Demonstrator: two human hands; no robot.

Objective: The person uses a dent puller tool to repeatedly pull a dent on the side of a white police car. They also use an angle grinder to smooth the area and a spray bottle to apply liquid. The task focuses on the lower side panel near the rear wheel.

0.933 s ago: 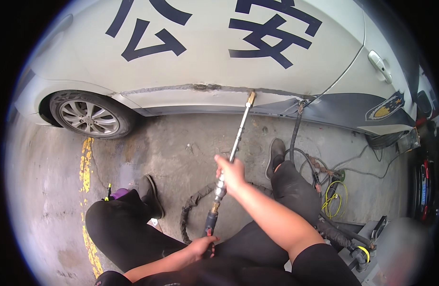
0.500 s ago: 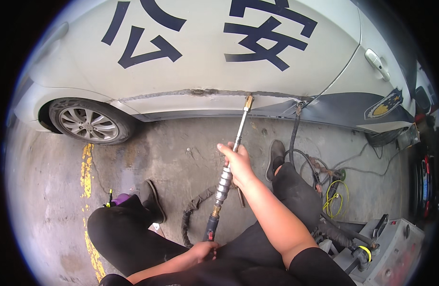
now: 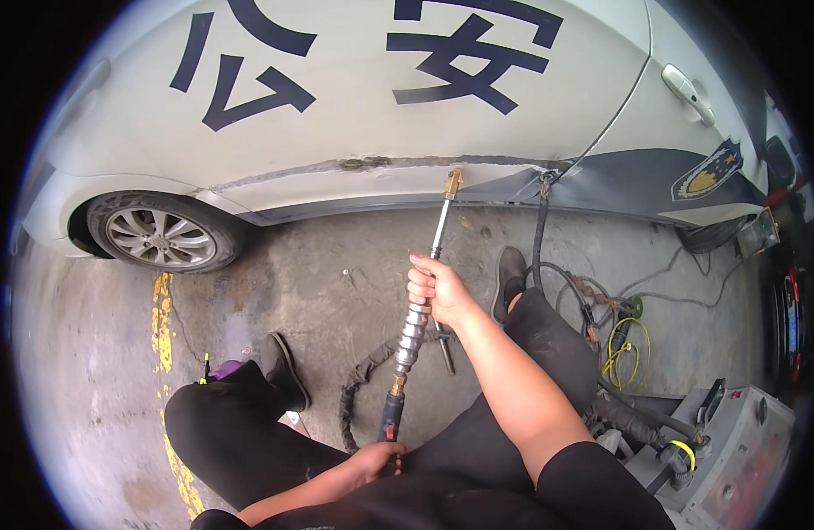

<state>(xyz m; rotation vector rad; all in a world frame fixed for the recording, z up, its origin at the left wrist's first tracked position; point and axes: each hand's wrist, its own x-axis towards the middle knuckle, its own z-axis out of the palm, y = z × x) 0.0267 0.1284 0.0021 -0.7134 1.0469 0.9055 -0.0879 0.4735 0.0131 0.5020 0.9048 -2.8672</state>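
Observation:
A slide-hammer dent puller (image 3: 410, 340) slants from my lap up toward the white car door (image 3: 292, 132). My right hand (image 3: 438, 290) is closed around it, fingers wrapped at the upper end of the ribbed metal weight. Low down, my left hand (image 3: 378, 461) grips the black rear handle, partly hidden against my dark clothes. The puller's brass tip (image 3: 453, 182) is at the lower door, by a scraped grey strip (image 3: 402, 162); whether it touches the metal I cannot tell. A sleeved cable (image 3: 363, 375) loops beside the tool.
A black cable clamp (image 3: 545, 184) is attached to the door's lower edge on the right. Coiled cables and a yellow cord (image 3: 620, 353) lie on the concrete. At lower right stands a grey machine (image 3: 734, 459). The car's wheel (image 3: 164, 234) is at left, near a worn yellow line (image 3: 164, 322).
My right hand has moved slightly up, and its fingers now wrap more tightly around the puller. The car appears shifted a little left and up in view. My left hand keeps its grip.

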